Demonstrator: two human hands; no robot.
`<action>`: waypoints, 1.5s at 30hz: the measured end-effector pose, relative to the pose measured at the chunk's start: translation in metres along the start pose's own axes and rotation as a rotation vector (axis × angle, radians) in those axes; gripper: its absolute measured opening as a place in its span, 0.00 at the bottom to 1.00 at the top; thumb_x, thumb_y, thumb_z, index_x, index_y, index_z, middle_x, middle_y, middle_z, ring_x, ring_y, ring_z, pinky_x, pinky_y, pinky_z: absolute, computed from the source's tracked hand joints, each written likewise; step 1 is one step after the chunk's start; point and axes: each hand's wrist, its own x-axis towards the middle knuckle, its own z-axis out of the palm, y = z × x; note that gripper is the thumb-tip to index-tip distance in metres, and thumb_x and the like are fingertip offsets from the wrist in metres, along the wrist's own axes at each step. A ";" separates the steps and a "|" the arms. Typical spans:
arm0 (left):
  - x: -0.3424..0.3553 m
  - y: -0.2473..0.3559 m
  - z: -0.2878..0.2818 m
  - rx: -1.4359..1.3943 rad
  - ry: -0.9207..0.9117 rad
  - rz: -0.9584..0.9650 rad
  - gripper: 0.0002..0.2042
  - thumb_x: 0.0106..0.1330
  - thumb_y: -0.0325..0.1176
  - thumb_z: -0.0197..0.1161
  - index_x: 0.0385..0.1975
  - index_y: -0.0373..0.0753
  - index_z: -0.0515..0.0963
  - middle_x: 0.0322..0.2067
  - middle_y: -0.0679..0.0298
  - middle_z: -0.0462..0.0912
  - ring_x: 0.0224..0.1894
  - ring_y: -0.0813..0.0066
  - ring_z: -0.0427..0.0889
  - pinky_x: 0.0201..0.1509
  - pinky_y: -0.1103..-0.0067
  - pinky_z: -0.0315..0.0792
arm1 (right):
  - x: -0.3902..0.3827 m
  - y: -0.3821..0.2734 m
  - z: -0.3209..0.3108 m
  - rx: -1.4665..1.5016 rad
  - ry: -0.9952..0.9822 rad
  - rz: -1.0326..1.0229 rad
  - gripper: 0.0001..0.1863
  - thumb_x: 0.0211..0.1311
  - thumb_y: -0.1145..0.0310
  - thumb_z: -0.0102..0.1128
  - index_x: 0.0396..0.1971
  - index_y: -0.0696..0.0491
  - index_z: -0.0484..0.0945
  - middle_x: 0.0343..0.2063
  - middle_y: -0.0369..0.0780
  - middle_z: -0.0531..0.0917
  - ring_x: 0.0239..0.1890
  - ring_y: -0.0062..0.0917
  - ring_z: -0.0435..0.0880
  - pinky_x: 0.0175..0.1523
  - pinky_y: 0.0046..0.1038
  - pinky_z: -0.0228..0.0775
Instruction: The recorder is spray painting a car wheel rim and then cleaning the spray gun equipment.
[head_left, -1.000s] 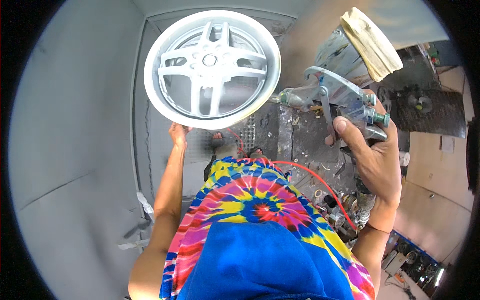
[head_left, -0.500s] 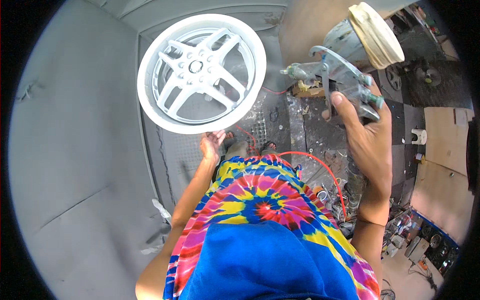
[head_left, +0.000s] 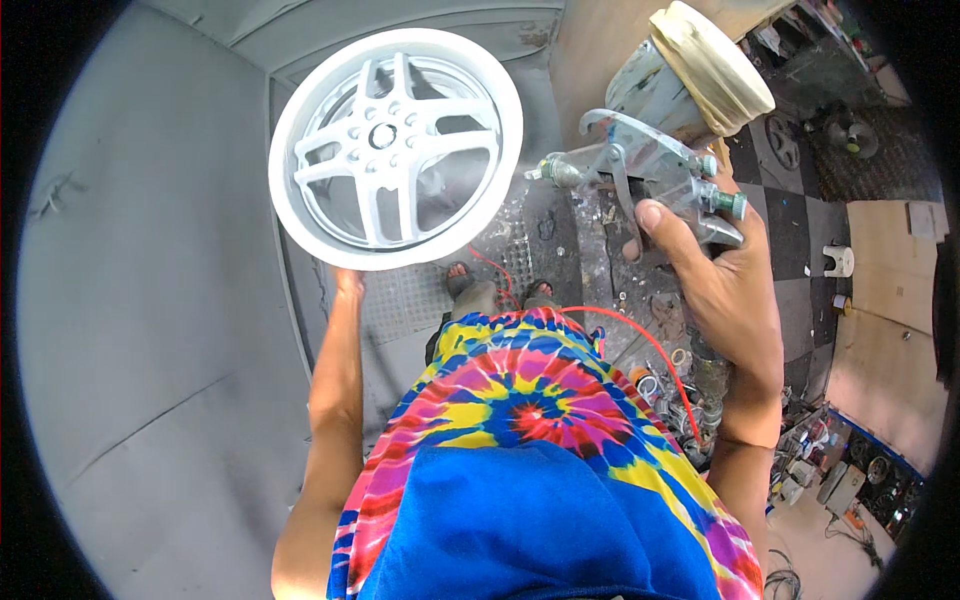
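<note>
A white-coated alloy wheel (head_left: 383,240) with paired spokes stands up before me at the upper left. My left hand (head_left: 348,283) is at its lower rim; the fingers are hidden behind the wheel, so their grip cannot be made out. To the right, my right hand (head_left: 728,265) is closed round a metal spray gun (head_left: 650,180), fingers about the trigger and handle. Its nozzle points left toward the wheel's right side, with a faint pale haze in front. On top of the gun sits a paint-stained cup (head_left: 640,80) with a cream cover round its rim.
A grey wall (head_left: 150,300) runs along the left. A red hose (head_left: 640,322) curves past my right side over the stained floor. Clutter (head_left: 655,385) lies near my right forearm; a white stool (head_left: 838,262) and a fan (head_left: 850,138) stand farther right.
The wheel has turned, its spokes now at a different angle. My left hand has moved left along the lower rim, its fingers now hidden. The spray gun has shifted slightly left toward the wheel.
</note>
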 end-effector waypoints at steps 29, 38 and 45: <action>-0.091 -0.064 -0.028 0.326 -0.022 -0.537 0.17 0.71 0.45 0.54 0.46 0.36 0.75 0.38 0.57 0.81 0.37 0.63 0.83 0.42 0.67 0.82 | -0.007 -0.036 -0.014 -0.126 0.105 -0.161 0.14 0.62 0.71 0.66 0.45 0.60 0.77 0.29 0.30 0.80 0.30 0.11 0.76 0.37 0.16 0.68; -0.107 -0.075 -0.016 0.475 -0.127 -0.579 0.17 0.72 0.45 0.55 0.41 0.35 0.77 0.34 0.58 0.82 0.33 0.66 0.84 0.36 0.71 0.83 | -0.015 -0.063 0.002 -0.081 0.035 -0.164 0.15 0.65 0.70 0.64 0.48 0.60 0.77 0.29 0.37 0.84 0.28 0.18 0.81 0.34 0.19 0.72; -0.107 -0.068 -0.015 0.563 -0.180 -0.613 0.19 0.72 0.47 0.54 0.41 0.33 0.76 0.34 0.56 0.81 0.33 0.64 0.84 0.36 0.72 0.83 | -0.011 -0.074 -0.018 -0.326 0.084 -0.230 0.12 0.65 0.72 0.62 0.46 0.59 0.77 0.28 0.33 0.81 0.28 0.15 0.79 0.36 0.18 0.70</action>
